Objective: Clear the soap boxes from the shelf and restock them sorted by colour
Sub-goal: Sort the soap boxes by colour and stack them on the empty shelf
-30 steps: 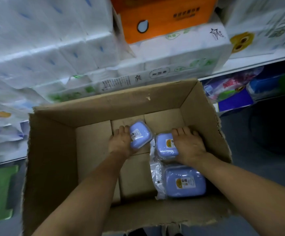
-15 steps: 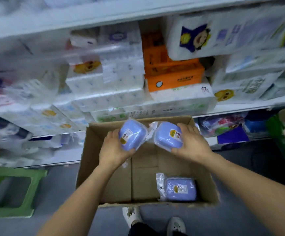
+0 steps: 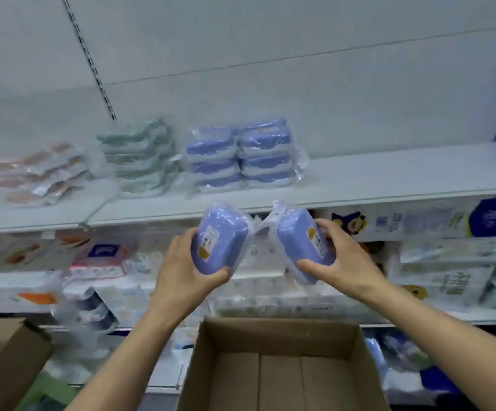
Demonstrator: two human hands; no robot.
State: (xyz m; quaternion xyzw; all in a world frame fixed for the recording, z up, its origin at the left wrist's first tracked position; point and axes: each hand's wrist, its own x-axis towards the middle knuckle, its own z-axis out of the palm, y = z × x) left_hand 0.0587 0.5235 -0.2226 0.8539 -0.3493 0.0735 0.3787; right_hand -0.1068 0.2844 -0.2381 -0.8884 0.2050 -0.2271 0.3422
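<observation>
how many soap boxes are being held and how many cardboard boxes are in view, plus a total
blue soap boxes: 2, one in the left hand, one in the right hand
cardboard boxes: 2
total: 4

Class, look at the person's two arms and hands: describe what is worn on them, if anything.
Both forearms are bare right down to the picture's lower edge; no sleeves show. The left hand and right hand wear no gloves, and no watch, bracelet or ring is visible.
</observation>
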